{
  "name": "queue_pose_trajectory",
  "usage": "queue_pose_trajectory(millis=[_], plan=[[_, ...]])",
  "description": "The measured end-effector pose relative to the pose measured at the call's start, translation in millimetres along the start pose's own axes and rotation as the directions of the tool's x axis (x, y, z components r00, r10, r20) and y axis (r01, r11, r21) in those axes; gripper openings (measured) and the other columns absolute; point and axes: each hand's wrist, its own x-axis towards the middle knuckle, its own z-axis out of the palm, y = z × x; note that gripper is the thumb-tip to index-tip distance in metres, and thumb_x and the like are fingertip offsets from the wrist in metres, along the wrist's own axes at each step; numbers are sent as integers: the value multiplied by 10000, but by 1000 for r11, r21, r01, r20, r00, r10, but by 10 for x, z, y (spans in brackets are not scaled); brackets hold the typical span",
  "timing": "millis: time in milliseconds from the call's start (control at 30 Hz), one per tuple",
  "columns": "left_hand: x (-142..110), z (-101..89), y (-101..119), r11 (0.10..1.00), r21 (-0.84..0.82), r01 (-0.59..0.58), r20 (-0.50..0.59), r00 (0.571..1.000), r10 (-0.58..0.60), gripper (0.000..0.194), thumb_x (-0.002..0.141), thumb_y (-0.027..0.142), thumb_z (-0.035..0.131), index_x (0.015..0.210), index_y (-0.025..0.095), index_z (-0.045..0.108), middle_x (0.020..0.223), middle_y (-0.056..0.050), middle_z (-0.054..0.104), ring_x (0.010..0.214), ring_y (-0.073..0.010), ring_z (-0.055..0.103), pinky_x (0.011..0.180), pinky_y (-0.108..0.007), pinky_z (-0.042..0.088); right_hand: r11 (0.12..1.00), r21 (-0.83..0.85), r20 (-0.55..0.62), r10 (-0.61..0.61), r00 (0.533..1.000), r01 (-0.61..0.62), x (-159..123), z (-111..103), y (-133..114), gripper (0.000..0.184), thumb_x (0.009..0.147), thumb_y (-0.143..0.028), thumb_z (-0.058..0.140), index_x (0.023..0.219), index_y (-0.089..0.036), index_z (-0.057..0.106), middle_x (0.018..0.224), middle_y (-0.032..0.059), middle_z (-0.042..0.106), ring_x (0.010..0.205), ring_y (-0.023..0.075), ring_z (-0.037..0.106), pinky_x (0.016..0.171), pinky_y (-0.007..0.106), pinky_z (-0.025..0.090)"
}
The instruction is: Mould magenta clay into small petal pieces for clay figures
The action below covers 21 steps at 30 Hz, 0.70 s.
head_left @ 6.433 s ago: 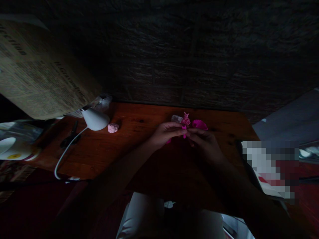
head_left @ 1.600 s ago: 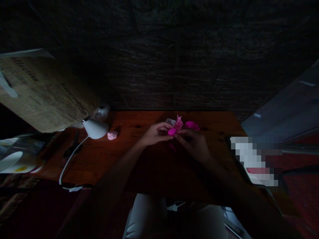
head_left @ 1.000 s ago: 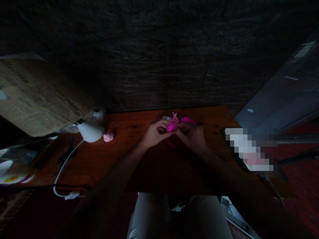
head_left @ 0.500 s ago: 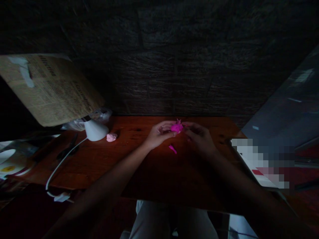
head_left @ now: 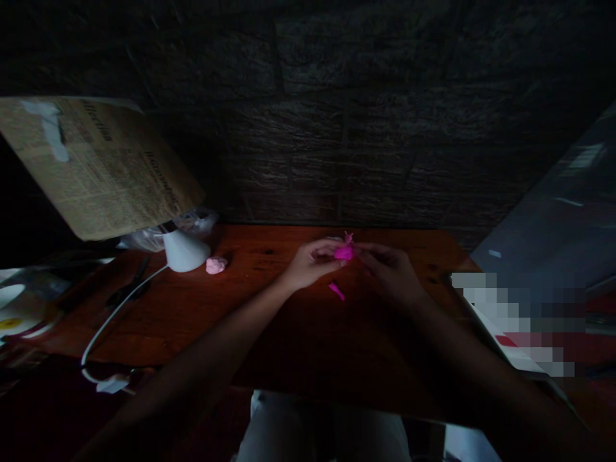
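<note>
Two bare hands meet over one wooden table [head_left: 168,311], both working around a single magenta lump [head_left: 343,253]. The left hand [head_left: 310,262] has its thumb and fingers drawn nearly together, pinching the lump between thumb below and fingers above. The right hand [head_left: 392,269] is bent inward, its fingertips gathered close at the lump's right edge — whether they grip it or only touch it, I cannot tell in this dim light. The lump itself sits between the two hands, in front of one small pink figure [head_left: 348,238] whose thin, forked top shows just above it; the rest of the figure is hidden.

One magenta strip [head_left: 337,290] lies on the table just below the left fingers, on the near side, apart from both hands. One pale pink lump [head_left: 216,265] rests well to the left, near the white cone base of one lamp [head_left: 186,251]. The lamp has one newsprint-patterned shade [head_left: 106,173] and one white cable [head_left: 103,324], which ends in one plug [head_left: 113,384] at the table's front edge. One pair of dark scissors [head_left: 128,295] lies left of the base, and one white cup [head_left: 14,311] with a yellow spot stands at the far left. Clear plastic [head_left: 199,222] — its pieces too blurred to count — is bunched behind the lamp.
</note>
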Motion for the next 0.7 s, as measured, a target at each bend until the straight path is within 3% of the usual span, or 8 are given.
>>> queue_pose_trajectory(millis=[100, 300, 433, 600, 700], plan=[[3, -22, -11, 998, 51, -32, 16, 999, 31, 293, 730, 236, 798, 1006, 155, 740, 1131, -101, 739, 1040, -201, 692, 962, -360, 520, 996, -78, 47, -44, 998, 48, -8, -25, 6, 338, 785, -485, 710, 928, -195, 809, 854, 47, 756, 677, 157, 593, 604, 276, 440], [-8, -49, -25, 984, 175, -23, 73, 997, 10, 310, 744, 221, 761, 1038, 131, 723, 995, -87, 766, 866, -172, 718, 819, -299, 557, 958, -239, 103, -139, 985, 160, -10, -78, 6, 306, 808, -418, 665, 915, -167, 803, 796, 50, 748, 665, 174, 610, 615, 289, 440], [-24, -55, -4, 969, 240, -48, 68, 997, 32, 280, 744, 224, 751, 1007, 133, 716, 966, -73, 763, 847, -162, 715, 802, -285, 565, 971, -216, 149, -75, 986, 106, 5, -88, -13, 334, 809, -450, 649, 912, -165, 790, 744, 34, 720, 588, 147, 566, 551, 268, 410], [-59, -42, 12, 924, 370, -91, 128, 991, 46, 242, 731, 178, 716, 966, 122, 711, 905, -57, 745, 770, -132, 692, 720, -240, 560, 979, -195, 272, -7, 962, 62, 38, -94, -10, 259, 748, -412, 672, 748, -162, 738, 585, -14, 604, 543, 120, 514, 536, 259, 376], [-67, -22, 38, 884, 443, -151, 143, 985, 96, 305, 744, 176, 691, 1046, 132, 712, 906, -52, 744, 760, -126, 684, 692, -224, 549, 993, -119, 267, 52, 962, -21, 50, -103, 12, 258, 738, -418, 661, 745, -166, 714, 539, -45, 536, 505, 96, 453, 515, 252, 335]])
